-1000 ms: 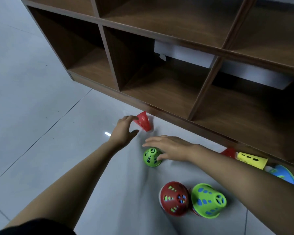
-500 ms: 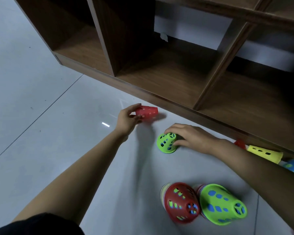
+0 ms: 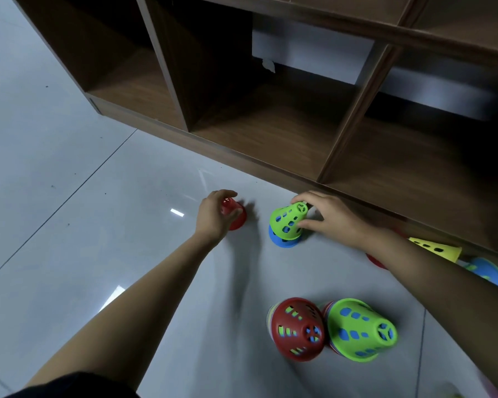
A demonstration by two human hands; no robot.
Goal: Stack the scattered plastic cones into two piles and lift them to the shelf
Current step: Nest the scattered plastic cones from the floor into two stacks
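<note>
My left hand (image 3: 216,218) is out over the grey tiled floor (image 3: 69,168), fingers and thumb curled round a small red cone (image 3: 237,218). The cone stands wide end down on the tile, a little way out from the foot of the wooden shelf (image 3: 270,130), and it looks blurred.

Just to its right, apart from it, a green cone (image 3: 288,221) sits tilted over a blue cone (image 3: 282,242) that rests on the floor. My right hand (image 3: 332,218) pinches the green one near its narrow top, forefinger above and thumb lower on its side.

Nearer to me stand two piles, side by side and touching: one topped with a red cone (image 3: 298,330), the other topped with a green cone (image 3: 360,330), both leaning towards the right.

Farther right, along the foot of the shelf, part of another red cone (image 3: 375,259) shows past my forearm. A yellow cone (image 3: 436,249) lies on its side beside it, and a blue cone (image 3: 488,272) lies nearest the edge of view. The shelf compartments above hold no cones.
</note>
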